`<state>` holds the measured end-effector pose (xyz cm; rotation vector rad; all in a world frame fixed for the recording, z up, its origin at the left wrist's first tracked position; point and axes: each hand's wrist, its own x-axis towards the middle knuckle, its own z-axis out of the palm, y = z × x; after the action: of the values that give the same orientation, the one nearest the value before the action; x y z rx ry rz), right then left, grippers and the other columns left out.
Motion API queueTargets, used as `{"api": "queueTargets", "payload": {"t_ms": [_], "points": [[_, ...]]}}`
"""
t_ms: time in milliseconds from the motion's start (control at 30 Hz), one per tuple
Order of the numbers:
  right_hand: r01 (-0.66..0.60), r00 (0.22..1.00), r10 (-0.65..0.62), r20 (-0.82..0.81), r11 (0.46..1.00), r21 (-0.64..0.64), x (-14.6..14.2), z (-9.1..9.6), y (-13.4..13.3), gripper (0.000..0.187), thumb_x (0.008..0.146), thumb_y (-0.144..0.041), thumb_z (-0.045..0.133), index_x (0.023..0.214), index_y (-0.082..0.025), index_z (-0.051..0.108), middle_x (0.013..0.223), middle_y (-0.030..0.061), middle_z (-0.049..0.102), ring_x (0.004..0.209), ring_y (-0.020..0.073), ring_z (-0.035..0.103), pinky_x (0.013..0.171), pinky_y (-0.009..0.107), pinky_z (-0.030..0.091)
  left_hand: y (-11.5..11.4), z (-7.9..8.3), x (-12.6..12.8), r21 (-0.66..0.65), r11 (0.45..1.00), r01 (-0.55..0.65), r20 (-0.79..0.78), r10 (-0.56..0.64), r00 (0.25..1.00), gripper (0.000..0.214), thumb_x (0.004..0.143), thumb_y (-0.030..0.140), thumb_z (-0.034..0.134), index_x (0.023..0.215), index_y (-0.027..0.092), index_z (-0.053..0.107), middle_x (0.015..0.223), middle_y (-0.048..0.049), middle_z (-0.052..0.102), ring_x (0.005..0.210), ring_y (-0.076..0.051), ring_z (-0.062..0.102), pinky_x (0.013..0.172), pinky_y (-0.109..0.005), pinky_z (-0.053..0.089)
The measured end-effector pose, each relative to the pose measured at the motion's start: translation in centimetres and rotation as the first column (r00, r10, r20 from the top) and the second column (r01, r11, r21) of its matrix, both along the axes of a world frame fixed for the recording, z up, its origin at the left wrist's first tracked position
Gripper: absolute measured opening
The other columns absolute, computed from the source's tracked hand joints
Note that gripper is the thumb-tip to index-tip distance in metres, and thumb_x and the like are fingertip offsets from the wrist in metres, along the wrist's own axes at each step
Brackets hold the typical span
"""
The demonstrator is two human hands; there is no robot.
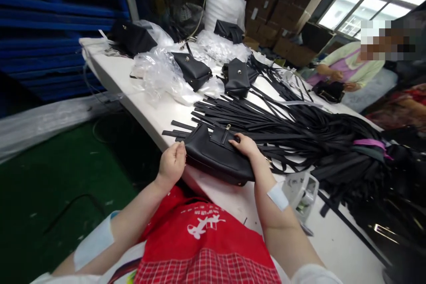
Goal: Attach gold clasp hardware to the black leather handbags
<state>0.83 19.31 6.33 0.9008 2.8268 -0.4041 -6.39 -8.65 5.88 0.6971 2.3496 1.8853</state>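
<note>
A black leather handbag (216, 155) lies tilted at the near edge of the white table, a small metal clasp on its upper side. My left hand (172, 162) is closed at the bag's left end, its fingers pinched at the corner; whatever is inside the pinch is too small to make out. Over the bag's right upper part, my right hand (245, 145) grips it with the thumb toward the clasp and the other fingers partly hidden. Just behind the bag, many loose black straps (282, 124) spread across the table.
Other black bags (191, 70) and clear plastic wrapping (159, 73) lie farther back on the white table (140, 102). A pink tie (369, 143) binds the straps. Right of my forearm stands a grey plastic holder (301, 191). Across the table a person (349, 64) handles a dark item.
</note>
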Motion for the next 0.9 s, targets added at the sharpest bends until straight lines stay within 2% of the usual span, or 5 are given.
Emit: {"api": "queueTargets", "payload": {"t_ms": [133, 333, 533, 700, 900], "points": [[0.030, 1.000, -0.030, -0.004, 0.999, -0.033, 0.2, -0.5, -0.3, 0.059, 0.089, -0.057, 0.048, 0.133, -0.018, 0.050, 0.118, 0.0128, 0.066, 0.107, 0.0271, 0.063, 0.088, 0.033, 0.046, -0.5, -0.1, -1.5, 0.060, 0.997, -0.042, 0.069, 0.038, 0.997, 0.042, 0.095, 0.049, 0.032, 0.064, 0.021, 0.039, 0.050, 0.0041, 0.041, 0.041, -0.010, 0.042, 0.045, -0.022, 0.038], [0.106, 0.994, -0.107, -0.036, 0.993, -0.044, 1.0, 0.5, -1.0, 0.067, 0.085, -0.062, 0.052, 0.126, -0.010, 0.056, 0.114, 0.0185, 0.067, 0.104, 0.0285, 0.064, 0.086, 0.033, 0.046, -2.0, -1.9, -5.6, -0.105, 0.962, -0.251, 0.199, 0.267, 0.943, 0.013, 0.087, 0.032, 0.043, 0.082, 0.020, 0.047, 0.068, 0.0006, 0.056, 0.062, -0.014, 0.058, 0.063, -0.025, 0.050], [0.143, 0.972, -0.144, -0.185, 0.989, -0.020, 3.1, 4.1, -3.3, 0.061, 0.080, -0.061, 0.058, 0.122, -0.017, 0.060, 0.107, 0.0115, 0.070, 0.098, 0.0256, 0.065, 0.083, 0.031, 0.046, 0.5, -3.3, -9.8, -0.156, 0.983, -0.098, 0.270, 0.138, 0.953, 0.017, 0.080, 0.029, 0.050, 0.090, 0.016, 0.056, 0.065, -0.0006, 0.061, 0.060, -0.016, 0.061, 0.063, -0.028, 0.051], [0.069, 0.901, -0.018, -0.434, 0.993, 0.101, 7.0, 6.6, -7.9, 0.045, 0.079, -0.049, 0.064, 0.115, -0.022, 0.063, 0.096, 0.0073, 0.071, 0.087, 0.0243, 0.064, 0.079, 0.034, 0.047, 3.4, -3.4, -11.2, -0.194, 0.981, 0.030, 0.268, 0.024, 0.963, 0.023, 0.081, 0.033, 0.048, 0.088, 0.016, 0.061, 0.067, -0.0015, 0.063, 0.058, -0.016, 0.058, 0.058, -0.026, 0.047], [-0.199, 0.743, 0.304, -0.596, 0.951, 0.236, 11.2, 6.2, -14.2, 0.039, 0.083, -0.031, 0.062, 0.120, -0.018, 0.056, 0.083, 0.0056, 0.066, 0.075, 0.0207, 0.060, 0.084, 0.040, 0.046, 3.2, -3.4, -10.8, -0.323, 0.946, -0.023, 0.182, 0.086, 0.980, 0.017, 0.083, 0.028, 0.047, 0.085, 0.019, 0.061, 0.066, 0.0016, 0.061, 0.060, -0.017, 0.057, 0.057, -0.025, 0.042]]}}
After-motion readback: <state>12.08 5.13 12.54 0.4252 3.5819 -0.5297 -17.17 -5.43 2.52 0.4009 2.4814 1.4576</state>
